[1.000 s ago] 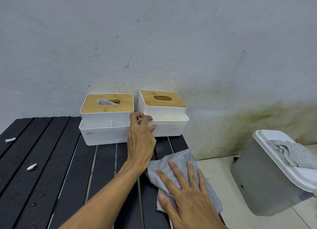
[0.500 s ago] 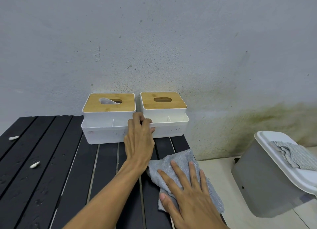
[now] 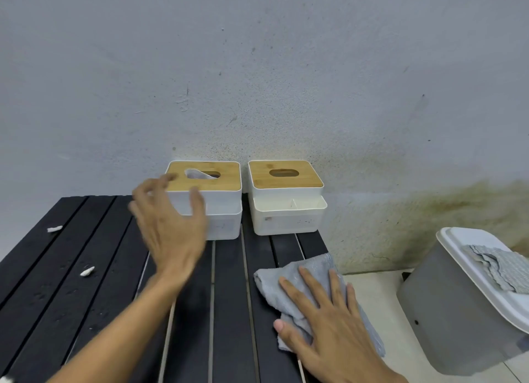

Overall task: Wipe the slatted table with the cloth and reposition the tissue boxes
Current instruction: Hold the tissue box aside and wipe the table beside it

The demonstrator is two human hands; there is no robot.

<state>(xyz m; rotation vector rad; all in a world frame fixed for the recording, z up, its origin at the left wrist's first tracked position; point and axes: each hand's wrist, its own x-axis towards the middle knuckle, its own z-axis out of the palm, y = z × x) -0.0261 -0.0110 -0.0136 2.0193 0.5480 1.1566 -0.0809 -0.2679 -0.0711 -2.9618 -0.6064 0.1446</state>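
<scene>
Left hand (image 3: 169,228) hovered splayed, empty; right hand (image 3: 329,325) pressed flat on fuzzy cloth (image 3: 273,283). Bamboo-lidded boxes (image 3: 286,219) sat on black slats (image 3: 229,296).

Ahead of me a rough pale wall (image 3: 257,67), speckled dark, bears a greenish stain (image 3: 435,208) low to my right; a grey bin (image 3: 446,319) stands on the pale floor (image 3: 378,294).

Left hand (image 3: 171,233) and right hand (image 3: 329,319) are bare, the right's nails short and plain (the left shows blurred); behind the wrist, the left forearm (image 3: 114,334) is bare too.
</scene>
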